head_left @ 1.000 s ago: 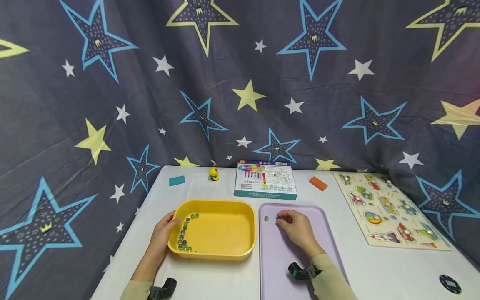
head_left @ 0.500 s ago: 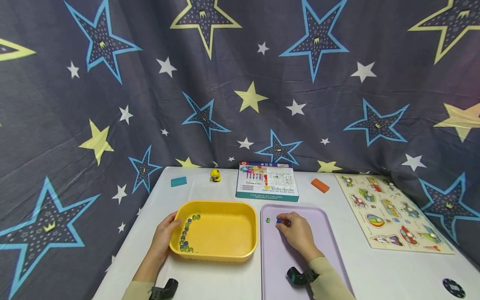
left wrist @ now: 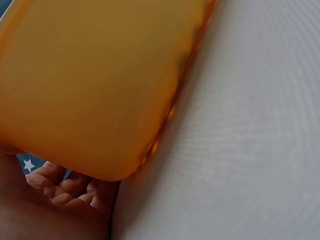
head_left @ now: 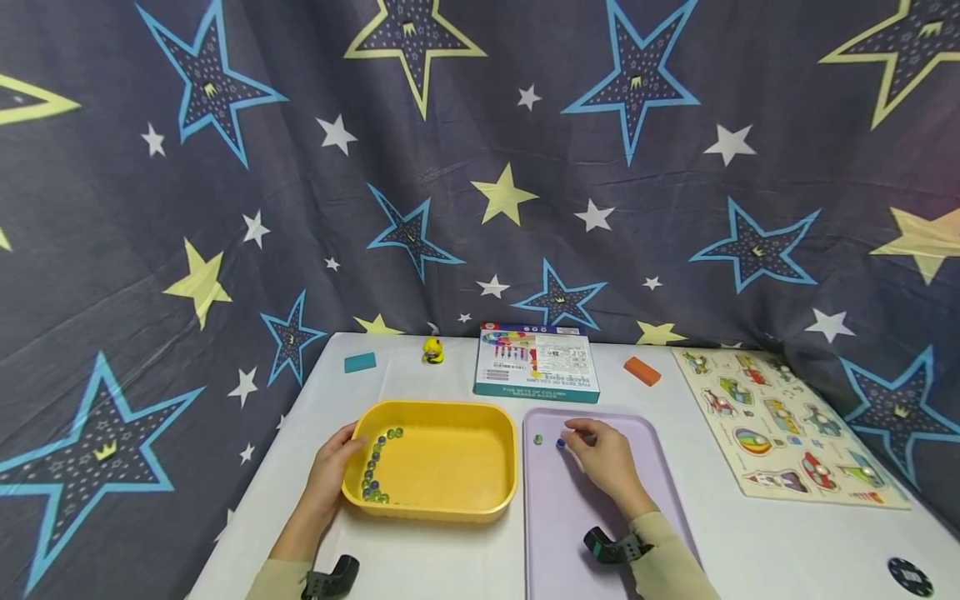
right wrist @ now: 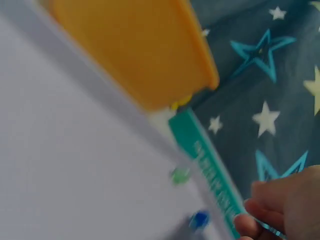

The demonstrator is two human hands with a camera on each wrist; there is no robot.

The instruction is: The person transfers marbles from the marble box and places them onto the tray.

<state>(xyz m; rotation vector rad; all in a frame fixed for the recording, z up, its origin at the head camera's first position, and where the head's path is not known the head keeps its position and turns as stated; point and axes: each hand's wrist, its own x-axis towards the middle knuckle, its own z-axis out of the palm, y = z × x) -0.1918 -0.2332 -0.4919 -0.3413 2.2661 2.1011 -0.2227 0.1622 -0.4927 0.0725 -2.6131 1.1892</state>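
Note:
On the left of the head view, my left hand (head_left: 327,468) grips the left end of a yellow plastic bin (head_left: 450,462), thumb over the rim and the other fingers outside it. Along the bin's left side lies a curved row of green and blue marbles (head_left: 371,468). A blue marble (head_left: 560,444) and a green marble (head_left: 537,439) sit near the far end of a lilac tray (head_left: 558,533). My right hand (head_left: 606,460) hovers just right of the blue marble, holding nothing, its fingers loosely bent. In the right wrist view, the fingertips and the blue marble (right wrist: 199,220) are apart.
Behind the bin and tray stand a toy box (head_left: 536,367), a yellow duck (head_left: 432,351), a teal block (head_left: 360,362) and an orange block (head_left: 642,372). To the right lie a wooden peg puzzle (head_left: 783,425) and a black chip (head_left: 910,577). A star-patterned curtain (head_left: 450,167) hangs behind.
My right hand has let go of the blue marble and drawn slightly right; the marble now sits on the tray. My left hand keeps its grip on the bin.

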